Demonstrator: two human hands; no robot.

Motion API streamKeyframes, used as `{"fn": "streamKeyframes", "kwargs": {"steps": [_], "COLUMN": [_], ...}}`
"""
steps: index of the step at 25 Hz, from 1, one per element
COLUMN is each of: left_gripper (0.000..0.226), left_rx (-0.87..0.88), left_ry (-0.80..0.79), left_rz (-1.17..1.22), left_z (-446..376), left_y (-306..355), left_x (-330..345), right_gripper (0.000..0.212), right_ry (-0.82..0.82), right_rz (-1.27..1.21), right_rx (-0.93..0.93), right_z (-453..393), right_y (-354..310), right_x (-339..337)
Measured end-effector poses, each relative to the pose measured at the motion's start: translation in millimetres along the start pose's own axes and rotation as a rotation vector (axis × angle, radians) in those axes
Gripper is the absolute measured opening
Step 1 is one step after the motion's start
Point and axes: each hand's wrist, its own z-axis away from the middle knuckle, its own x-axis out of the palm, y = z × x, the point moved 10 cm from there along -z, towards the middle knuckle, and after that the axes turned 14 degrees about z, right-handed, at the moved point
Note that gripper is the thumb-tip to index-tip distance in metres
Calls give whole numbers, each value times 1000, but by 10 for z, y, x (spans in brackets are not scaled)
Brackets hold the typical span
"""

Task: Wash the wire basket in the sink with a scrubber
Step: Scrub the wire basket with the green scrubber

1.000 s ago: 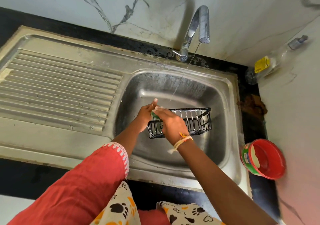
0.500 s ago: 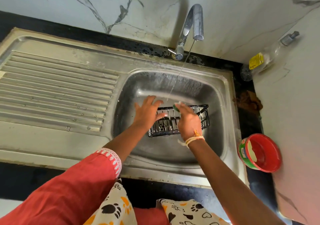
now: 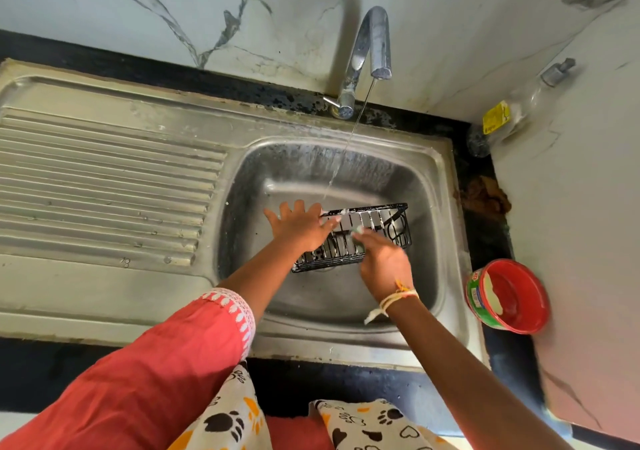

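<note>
Black wire basket under flat left hand (fingers spread), right hand gripping scrubber

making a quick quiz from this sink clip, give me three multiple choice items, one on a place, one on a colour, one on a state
1. Where does the red tub stand?
A. on the counter to the right of the sink
B. inside the sink bowl
C. on the ribbed drainboard

2. What colour is the wire basket?
A. white
B. black
C. yellow

3. What is the state of the tap?
A. off and dry
B. running a thin stream
C. covered by a cloth

Answers:
1 A, the tub sits on the dark counter past the right rim of the sink.
2 B, its wires show black against the steel bowl, between the left hand and the right hand.
3 B, a thin line of water falls from the spout into the bowl.
</note>
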Motion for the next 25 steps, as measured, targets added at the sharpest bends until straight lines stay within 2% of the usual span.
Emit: {"fn": "streamKeyframes", "kwargs": {"steps": [1,3,6,9,11,14,15,18,20,22,25], "left_gripper": [80,89,87,88,77,51,46,34,39,42,27], "left_rx": [-91,-146,-142,-219,-203,2,29,5,-39,-49,-43], "left_ry": [-48,-52,19,3,3,-23,-38,3,34,73,69], "left_rz": [21,2,-30,16,82,213,259,286,317,386,346], "left_z": [9,23,88,101,43,-63,-77,-99,-123,-157,-139], "left_y": [-17,33,61,52,263,747,801,645,517,449,417], "left_x": [19,3,-27,-21,-38,42,87,83,17,-15,3], "right_gripper": [59,66,68,60,51,53,59,77,78,72,52], "right_ry": [20,-56,-37,-16,36,137,105,-137,-120,-44,32], "right_rz": [-13,17,114,54,-32,-47,-17,30,98,115,34], "right_rx": [61,105,-13,14,123,249,221,111,77,58,140], "right_z": [-140,-246,46,307,198,-260,-431,-539,-234,172,214], "right_y": [75,150,116,222,349,521,521,441,372,341,479], "right_x": [9,160,223,125,-31,-200,-162,164,200,139,-66]}}
